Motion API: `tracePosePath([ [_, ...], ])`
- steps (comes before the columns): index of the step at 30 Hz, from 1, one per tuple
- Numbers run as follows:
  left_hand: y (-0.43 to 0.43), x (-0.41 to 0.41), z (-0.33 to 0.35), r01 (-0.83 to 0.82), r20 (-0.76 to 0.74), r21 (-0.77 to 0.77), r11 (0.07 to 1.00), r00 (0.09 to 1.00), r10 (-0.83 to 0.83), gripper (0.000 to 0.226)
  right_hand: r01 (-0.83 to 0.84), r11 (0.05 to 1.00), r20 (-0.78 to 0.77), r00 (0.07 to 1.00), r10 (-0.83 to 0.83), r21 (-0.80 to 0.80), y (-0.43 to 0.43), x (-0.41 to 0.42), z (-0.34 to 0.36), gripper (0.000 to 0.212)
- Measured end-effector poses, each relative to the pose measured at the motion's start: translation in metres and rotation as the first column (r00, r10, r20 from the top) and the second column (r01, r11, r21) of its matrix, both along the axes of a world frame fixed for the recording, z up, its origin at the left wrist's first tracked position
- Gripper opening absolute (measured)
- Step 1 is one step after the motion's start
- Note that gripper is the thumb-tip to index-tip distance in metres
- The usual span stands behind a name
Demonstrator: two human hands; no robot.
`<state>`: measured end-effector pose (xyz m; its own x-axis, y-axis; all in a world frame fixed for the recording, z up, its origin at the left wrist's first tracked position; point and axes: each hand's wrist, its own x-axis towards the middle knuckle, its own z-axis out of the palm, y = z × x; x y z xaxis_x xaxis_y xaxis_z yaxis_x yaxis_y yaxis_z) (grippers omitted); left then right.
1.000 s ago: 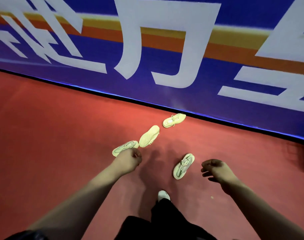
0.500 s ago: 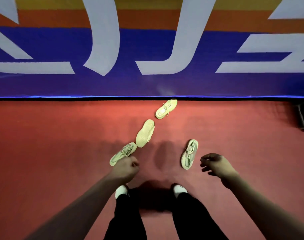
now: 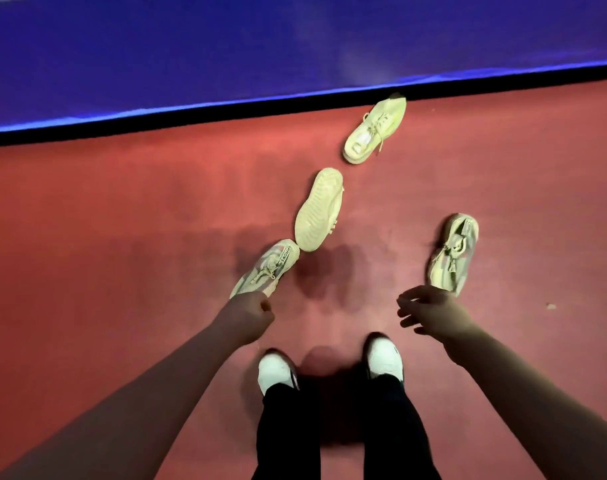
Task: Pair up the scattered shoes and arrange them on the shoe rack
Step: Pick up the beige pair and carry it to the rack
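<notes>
Four loose shoes on the red floor (image 3: 122, 220), none paired yet. Two pale yellow-green sneakers: one upright (image 3: 374, 131) close to the black strip at the foot of the blue wall (image 3: 225, 46), toe toward it; its apparent mate lies sole-up (image 3: 318, 210) nearer mid-floor. Two grey-and-pink lace-ups: one (image 3: 265, 268) touching the overturned sneaker at the heel, the other (image 3: 452, 252) well apart on the right side. Left hand (image 3: 248, 315) loosely fisted, holding nothing, just short of the near grey shoe; whether it touches it, cannot tell. Right hand (image 3: 428, 311) half open, fingers curled and spread, empty, just beside the toe of the right grey shoe. The person's own white shoes (image 3: 274, 368) stand below the hands. No shoe rack in view. Judgement: these look light, with soft uppers over firmer soles; loose laces may trail. Best purchase probably at the heel collar or pinched through the opening; the overturned sneaker would want flipping or gripping across the sole edges.
</notes>
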<state>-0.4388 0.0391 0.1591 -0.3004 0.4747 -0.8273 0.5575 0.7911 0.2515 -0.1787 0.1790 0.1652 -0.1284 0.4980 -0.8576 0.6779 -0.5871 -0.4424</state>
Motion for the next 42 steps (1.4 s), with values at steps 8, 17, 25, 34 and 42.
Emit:
tracePosePath([
  [8, -0.051, -0.034, -0.189, 0.122, -0.114, -0.179, 0.976, 0.983, -0.144, 0.032, -0.168, 0.983, 0.086, 0.981, 0.174, -0.073, -0.031, -0.007, -0.180, 0.004],
  [17, -0.013, -0.017, -0.299, -0.022, -0.229, 0.018, 1.000, 0.973, 0.026, 0.048, -0.228, 0.973, 0.140, 0.963, 0.229, -0.022, -0.004, 0.025, -0.259, 0.006],
  [25, 0.057, -0.023, -0.358, -0.059, -0.448, 0.103, 0.993, 0.889, 0.099, 0.045, -0.122, 0.990, 0.244, 0.965, 0.101, 0.072, 0.043, 0.086, -0.295, 0.010],
  [34, 0.075, 0.026, -0.304, 0.193, -0.463, 0.367, 0.910, 0.886, -0.001, 0.012, -0.024, 0.990, 0.404, 0.914, -0.035, 0.142, 0.077, 0.138, -0.305, 0.012],
  [42, 0.147, 0.119, -0.268, 0.627, -0.501, 0.656, 0.420, 0.778, -0.379, 0.009, 0.010, 0.986, 0.451, 0.888, -0.085, 0.166, 0.104, 0.155, -0.303, 0.023],
])
